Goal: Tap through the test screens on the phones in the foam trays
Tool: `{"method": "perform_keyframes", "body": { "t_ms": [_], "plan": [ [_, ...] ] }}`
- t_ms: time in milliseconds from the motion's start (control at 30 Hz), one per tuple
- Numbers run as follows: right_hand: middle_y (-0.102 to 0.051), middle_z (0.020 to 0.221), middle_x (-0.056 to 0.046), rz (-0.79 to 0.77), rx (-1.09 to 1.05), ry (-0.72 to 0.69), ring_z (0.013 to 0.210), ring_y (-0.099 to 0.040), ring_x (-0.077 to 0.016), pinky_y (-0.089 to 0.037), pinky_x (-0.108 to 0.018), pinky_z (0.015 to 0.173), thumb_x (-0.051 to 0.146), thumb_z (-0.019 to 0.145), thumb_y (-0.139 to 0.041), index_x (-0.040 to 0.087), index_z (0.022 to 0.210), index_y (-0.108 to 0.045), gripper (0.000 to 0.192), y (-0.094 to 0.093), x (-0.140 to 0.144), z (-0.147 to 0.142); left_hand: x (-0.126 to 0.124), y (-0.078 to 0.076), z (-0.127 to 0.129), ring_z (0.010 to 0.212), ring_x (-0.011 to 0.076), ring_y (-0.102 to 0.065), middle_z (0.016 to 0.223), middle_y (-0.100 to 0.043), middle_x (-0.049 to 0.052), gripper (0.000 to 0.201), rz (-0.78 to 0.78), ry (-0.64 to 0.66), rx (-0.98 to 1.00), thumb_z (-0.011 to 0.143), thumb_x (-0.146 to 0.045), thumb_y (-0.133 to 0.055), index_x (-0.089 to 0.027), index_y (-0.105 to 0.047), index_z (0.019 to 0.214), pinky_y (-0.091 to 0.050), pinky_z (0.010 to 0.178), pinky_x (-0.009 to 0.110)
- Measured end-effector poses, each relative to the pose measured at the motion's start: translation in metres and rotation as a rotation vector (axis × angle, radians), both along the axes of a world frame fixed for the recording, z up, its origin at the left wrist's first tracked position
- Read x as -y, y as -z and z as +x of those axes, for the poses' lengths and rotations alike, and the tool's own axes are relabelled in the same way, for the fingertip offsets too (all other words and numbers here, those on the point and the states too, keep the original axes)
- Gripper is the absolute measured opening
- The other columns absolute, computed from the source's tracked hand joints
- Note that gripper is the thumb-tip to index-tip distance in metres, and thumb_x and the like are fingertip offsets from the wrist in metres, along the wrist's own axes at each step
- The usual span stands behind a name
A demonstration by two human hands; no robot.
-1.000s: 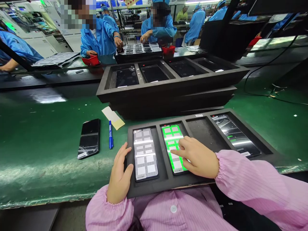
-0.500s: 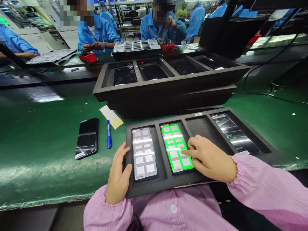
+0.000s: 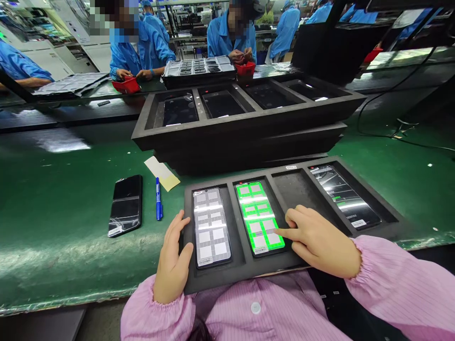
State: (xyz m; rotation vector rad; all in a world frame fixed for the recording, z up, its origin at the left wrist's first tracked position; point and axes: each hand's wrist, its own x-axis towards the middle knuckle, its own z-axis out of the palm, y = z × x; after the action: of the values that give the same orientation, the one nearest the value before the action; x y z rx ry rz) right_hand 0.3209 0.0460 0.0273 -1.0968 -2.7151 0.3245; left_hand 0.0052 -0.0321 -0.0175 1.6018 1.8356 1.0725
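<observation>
A black foam tray (image 3: 245, 271) with compartments lies before me at the table's front edge. My left hand (image 3: 173, 258) rests against its left side, fingers stretched and thumb apart, not wrapped round it. In the leftmost compartment is a smartphone (image 3: 212, 227) whose lit screen shows white and grey blocks. The smartphone beside it (image 3: 260, 218) has green bands filled in around grey blocks. On the lower right of that green screen lies the index fingertip of my right hand (image 3: 316, 239); its other fingers are partly curled, holding nothing. A darker smartphone (image 3: 343, 194) occupies the rightmost compartment.
Behind the tray stands a stack of black foam trays (image 3: 241, 137), dark phones in the top one. To the left lie a black phone (image 3: 125, 205), a blue marker (image 3: 159, 199) and a paper slip (image 3: 161, 173). Co-workers in blue sit across the bench near red bins (image 3: 127, 85).
My right index finger has slid slightly right and down on the screen, and more green now fills its lower part. My left hand stays at the tray's side. The view has shifted slightly.
</observation>
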Motion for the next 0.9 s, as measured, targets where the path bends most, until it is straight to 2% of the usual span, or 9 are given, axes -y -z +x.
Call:
{"method": "perform_keyframes", "body": {
  "t_ms": [100, 233, 333, 467, 633, 700, 767, 833, 900],
  "plan": [
    [-0.044, 0.076, -0.005, 0.022, 0.009, 0.048, 0.073, -0.038, -0.0169, -0.033, -0.032, 0.064, 0.006, 0.075, -0.040, 0.022, 0.089, -0.072, 0.039, 0.001, 0.001, 0.012, 0.000, 0.000, 0.000, 0.136, 0.0236, -0.032, 0.147, -0.035, 0.006, 0.036, -0.001, -0.006, 0.010, 0.090, -0.033, -0.040, -0.026, -0.046, 0.125, -0.027, 0.112, 0.050],
    [-0.045, 0.076, -0.005, 0.052, -0.087, 0.029, 0.072, -0.041, -0.0156, -0.039, -0.031, 0.064, 0.004, 0.076, -0.038, 0.019, 0.093, -0.070, 0.040, -0.005, 0.003, 0.022, -0.001, -0.001, 0.001, 0.136, 0.0243, -0.031, 0.147, -0.036, 0.006, 0.037, -0.021, -0.023, 0.029, 0.089, -0.035, -0.041, -0.026, -0.047, 0.124, -0.029, 0.111, 0.050],
    [-0.045, 0.076, -0.004, 0.144, -0.181, 0.040, 0.072, -0.043, -0.0150, -0.042, -0.030, 0.063, 0.004, 0.077, -0.039, 0.017, 0.096, -0.068, 0.037, -0.011, 0.002, 0.032, -0.001, 0.000, 0.001, 0.137, 0.0253, -0.030, 0.147, -0.036, 0.006, 0.038, -0.049, -0.050, 0.056, 0.089, -0.036, -0.041, -0.026, -0.046, 0.124, -0.028, 0.111, 0.051],
    [-0.046, 0.076, -0.002, 0.244, -0.246, 0.127, 0.071, -0.044, -0.0141, -0.043, -0.028, 0.062, 0.008, 0.080, -0.041, 0.021, 0.096, -0.067, 0.033, -0.016, -0.001, 0.052, -0.001, -0.001, 0.002, 0.134, 0.0265, -0.034, 0.145, -0.039, 0.008, 0.042, -0.093, -0.102, 0.054, 0.087, -0.035, -0.042, -0.025, -0.043, 0.128, -0.027, 0.111, 0.053],
    [-0.049, 0.077, -0.002, 0.269, -0.294, 0.215, 0.069, -0.048, -0.0129, -0.043, -0.026, 0.059, 0.012, 0.081, -0.044, 0.022, 0.095, -0.066, 0.028, -0.015, -0.001, 0.069, 0.001, -0.001, 0.035, 0.130, 0.0282, -0.040, 0.139, -0.044, 0.013, 0.048, -0.014, -0.112, -0.022, 0.084, -0.033, -0.044, -0.020, -0.040, 0.130, -0.032, 0.108, 0.052],
    [-0.053, 0.078, -0.003, 0.209, -0.324, 0.243, 0.071, -0.051, -0.0136, -0.045, -0.027, 0.062, 0.015, 0.081, -0.045, 0.022, 0.096, -0.067, 0.027, -0.015, 0.000, 0.066, 0.003, 0.001, 0.057, 0.130, 0.0278, -0.039, 0.139, -0.042, 0.014, 0.047, 0.006, -0.091, -0.037, 0.086, -0.031, -0.042, -0.019, -0.039, 0.131, -0.032, 0.108, 0.050],
    [-0.056, 0.078, -0.004, 0.083, -0.352, 0.272, 0.073, -0.053, -0.0151, -0.046, -0.029, 0.064, 0.018, 0.083, -0.044, 0.022, 0.097, -0.068, 0.028, -0.018, 0.001, 0.057, 0.005, 0.003, 0.077, 0.132, 0.0278, -0.036, 0.141, -0.039, 0.014, 0.047, 0.005, -0.073, -0.035, 0.088, -0.030, -0.041, -0.019, -0.036, 0.134, -0.031, 0.109, 0.050],
    [-0.056, 0.072, -0.003, -0.154, -0.363, 0.291, 0.065, -0.053, -0.0142, -0.045, -0.028, 0.060, 0.022, 0.084, -0.041, 0.021, 0.101, -0.067, 0.031, -0.022, 0.003, 0.046, 0.006, 0.006, 0.089, 0.133, 0.0284, -0.034, 0.142, -0.037, 0.014, 0.049, 0.002, -0.057, -0.016, 0.088, -0.030, -0.041, -0.019, -0.033, 0.135, -0.029, 0.109, 0.051],
    [-0.052, 0.060, 0.001, -0.465, -0.354, 0.270, 0.053, -0.048, -0.0113, -0.042, -0.025, 0.052, 0.024, 0.083, -0.040, 0.018, 0.109, -0.065, 0.037, -0.028, 0.004, 0.033, 0.006, 0.008, 0.093, 0.133, 0.0287, -0.034, 0.142, -0.037, 0.014, 0.050, 0.007, -0.038, 0.019, 0.088, -0.030, -0.042, -0.020, -0.032, 0.137, -0.029, 0.110, 0.051]
  ]
}}
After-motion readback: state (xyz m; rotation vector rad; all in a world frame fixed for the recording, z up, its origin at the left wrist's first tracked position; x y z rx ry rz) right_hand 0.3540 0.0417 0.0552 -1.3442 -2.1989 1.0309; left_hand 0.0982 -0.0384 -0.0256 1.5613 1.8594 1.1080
